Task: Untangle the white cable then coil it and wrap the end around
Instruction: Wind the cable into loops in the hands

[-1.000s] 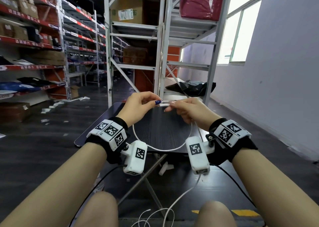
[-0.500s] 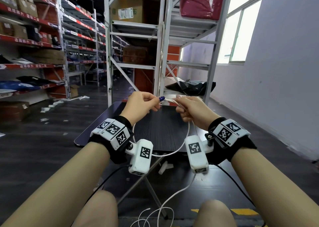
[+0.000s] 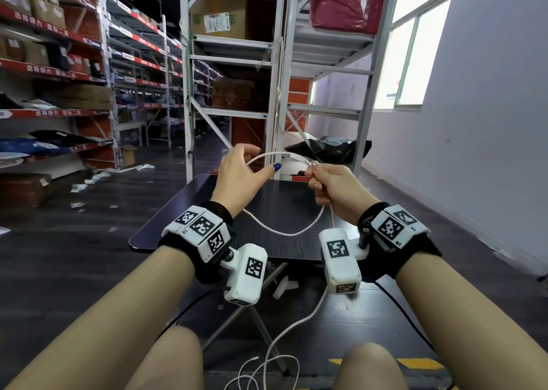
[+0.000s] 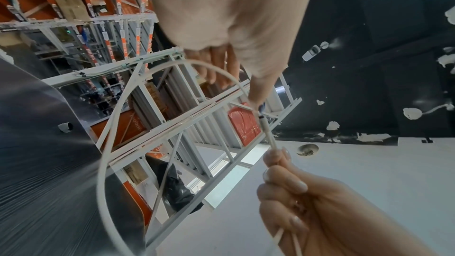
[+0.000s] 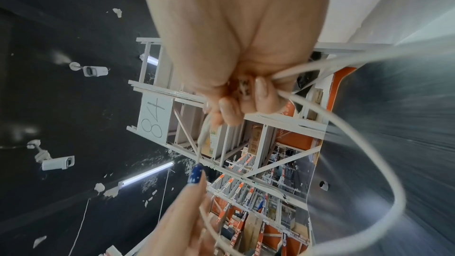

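Observation:
The white cable forms one loop between my hands above the black folding table. My right hand grips two strands in its fist and pinches the plug end, which sticks up towards my left thumb. My left hand is raised inside the top of the loop. Its fingers curl loosely over the cable arc and the thumb, with a blue nail, stretches out apart. In the right wrist view the loop swings out from my right hand. The cable's tail drops to the floor between my knees.
A grey metal shelving rack stands just behind the table, with a black bag on its low shelf. A white wall runs along the right. Shelves of boxes line the left aisle. Paper scraps lie on the dark floor.
My hands have drawn apart and risen. My left hand let go of the plug end and now has its thumb spread, and a cable arc has opened between the hands.

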